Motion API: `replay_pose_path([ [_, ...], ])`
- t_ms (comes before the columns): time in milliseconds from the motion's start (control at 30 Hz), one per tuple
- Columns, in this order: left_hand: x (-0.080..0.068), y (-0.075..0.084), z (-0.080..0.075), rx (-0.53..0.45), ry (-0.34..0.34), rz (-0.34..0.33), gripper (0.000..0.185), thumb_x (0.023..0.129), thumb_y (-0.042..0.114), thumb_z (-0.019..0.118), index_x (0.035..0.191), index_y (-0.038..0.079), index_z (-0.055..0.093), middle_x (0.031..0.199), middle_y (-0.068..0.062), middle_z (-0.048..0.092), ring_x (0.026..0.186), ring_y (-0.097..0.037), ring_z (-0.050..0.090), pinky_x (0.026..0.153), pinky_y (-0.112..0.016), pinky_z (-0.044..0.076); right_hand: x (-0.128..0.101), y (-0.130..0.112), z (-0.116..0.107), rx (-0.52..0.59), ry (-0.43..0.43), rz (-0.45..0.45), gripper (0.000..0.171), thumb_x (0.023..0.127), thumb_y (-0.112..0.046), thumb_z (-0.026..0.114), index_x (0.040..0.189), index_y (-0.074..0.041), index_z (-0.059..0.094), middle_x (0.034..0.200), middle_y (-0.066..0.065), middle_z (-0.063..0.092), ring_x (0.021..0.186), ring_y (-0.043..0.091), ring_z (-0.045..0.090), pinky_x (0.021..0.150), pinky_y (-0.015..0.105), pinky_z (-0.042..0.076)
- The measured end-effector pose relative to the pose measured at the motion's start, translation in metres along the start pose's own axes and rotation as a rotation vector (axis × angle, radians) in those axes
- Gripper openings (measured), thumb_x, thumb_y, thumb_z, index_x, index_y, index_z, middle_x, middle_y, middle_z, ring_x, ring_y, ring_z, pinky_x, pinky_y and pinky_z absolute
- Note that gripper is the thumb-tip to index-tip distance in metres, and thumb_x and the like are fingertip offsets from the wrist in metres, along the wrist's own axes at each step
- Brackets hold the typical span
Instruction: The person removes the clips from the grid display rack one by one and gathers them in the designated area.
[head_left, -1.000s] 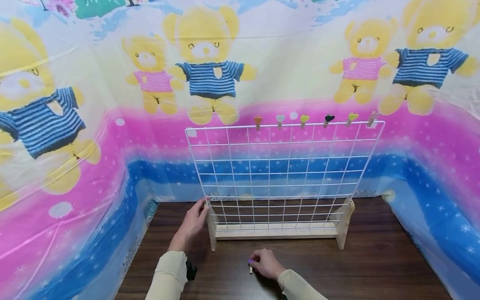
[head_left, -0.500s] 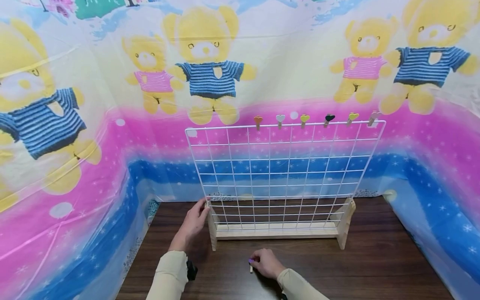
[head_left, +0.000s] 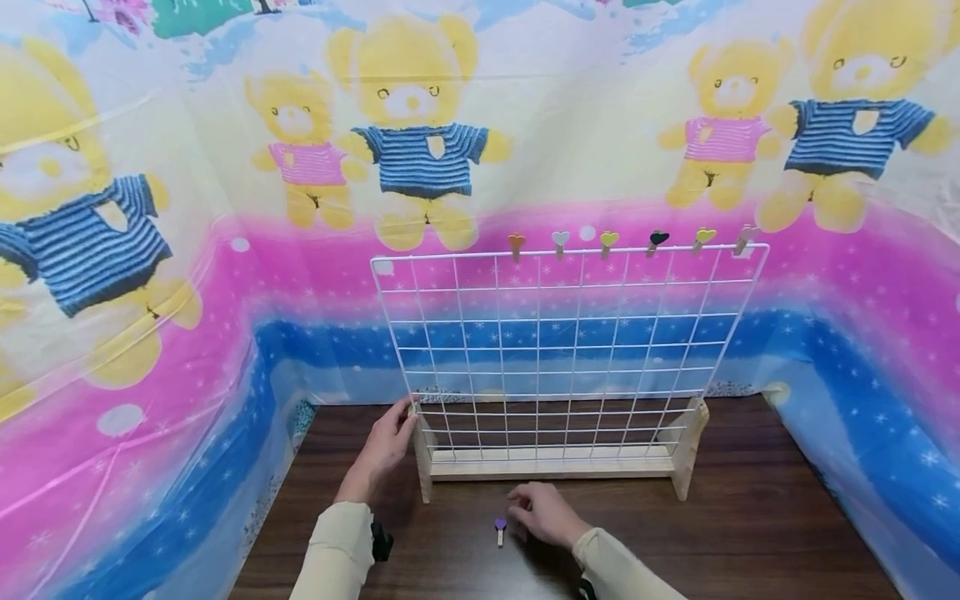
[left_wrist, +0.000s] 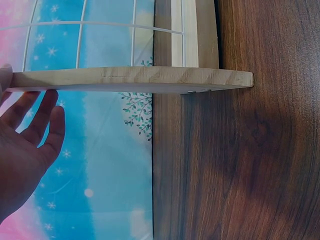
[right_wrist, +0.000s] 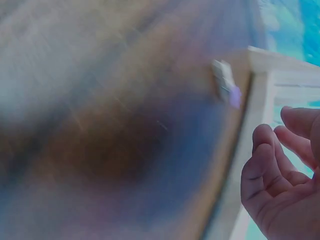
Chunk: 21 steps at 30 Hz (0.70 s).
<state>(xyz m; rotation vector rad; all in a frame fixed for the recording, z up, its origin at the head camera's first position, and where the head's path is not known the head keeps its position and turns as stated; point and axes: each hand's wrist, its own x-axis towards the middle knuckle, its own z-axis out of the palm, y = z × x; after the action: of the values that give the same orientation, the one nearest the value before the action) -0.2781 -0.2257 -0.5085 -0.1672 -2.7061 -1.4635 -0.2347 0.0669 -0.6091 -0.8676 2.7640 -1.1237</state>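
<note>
A small wooden clothespin with a purple heart [head_left: 500, 532] lies on the table, just left of my right hand [head_left: 549, 514]. That hand is apart from it; in the right wrist view its fingers [right_wrist: 262, 172] are loosely bent and hold nothing. At the left end of the white wire grid rack [head_left: 558, 347], my left hand [head_left: 386, 442] pinches the upper part of the wooden side support [left_wrist: 130, 76], thumb on one face and fingers on the other. Heart clothespins, among them an orange one [head_left: 516, 244] and a dark green one [head_left: 658, 241], are clipped along the grid's top wire.
The rack's wooden base bar [head_left: 551, 471] stands on a dark wood-grain table [head_left: 757, 533]. Behind and at both sides hangs a printed cloth [head_left: 585, 158] with bears. The right wrist view of the tabletop is blurred.
My right hand has let go of the purple-heart clothespin and moved slightly right and away, leaving it lying on the table. The left hand stays at the rack's side.
</note>
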Motion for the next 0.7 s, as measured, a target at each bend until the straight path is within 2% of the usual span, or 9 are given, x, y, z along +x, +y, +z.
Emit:
replay_pose_path([
  [267, 0.000, 0.001, -0.002, -0.001, 0.003, 0.002, 0.039, 0.102, 0.020, 0.043, 0.141, 0.017, 0.044, 0.130, -0.016, 0.052, 0.119, -0.030, 0.049, 0.093, -0.050, 0.042, 0.009, -0.017, -0.051, -0.077, 0.046, -0.046, 0.015, 0.088, -0.010, 0.066, 0.102, -0.005, 0.069, 0.084, -0.003, 0.066, 0.072, 0.006, 0.059, 0.066, 0.024, 0.050],
  [467, 0.000, 0.001, -0.002, 0.005, 0.000, 0.011, 0.039, 0.102, 0.019, 0.044, 0.141, 0.017, 0.044, 0.128, -0.015, 0.053, 0.117, -0.030, 0.050, 0.092, -0.050, 0.043, 0.014, -0.044, -0.092, -0.161, 0.080, -0.088, 0.015, 0.089, -0.013, 0.066, 0.103, -0.008, 0.069, 0.091, 0.000, 0.067, 0.068, 0.004, 0.056, 0.061, 0.022, 0.047],
  [700, -0.001, 0.001, -0.001, 0.008, 0.001, 0.007, 0.038, 0.102, 0.019, 0.044, 0.141, 0.017, 0.044, 0.130, -0.015, 0.053, 0.119, -0.030, 0.050, 0.092, -0.050, 0.043, 0.021, -0.076, -0.137, -0.234, 0.147, -0.143, 0.016, 0.088, -0.016, 0.069, 0.103, -0.011, 0.070, 0.095, -0.001, 0.066, 0.071, 0.004, 0.058, 0.063, 0.023, 0.049],
])
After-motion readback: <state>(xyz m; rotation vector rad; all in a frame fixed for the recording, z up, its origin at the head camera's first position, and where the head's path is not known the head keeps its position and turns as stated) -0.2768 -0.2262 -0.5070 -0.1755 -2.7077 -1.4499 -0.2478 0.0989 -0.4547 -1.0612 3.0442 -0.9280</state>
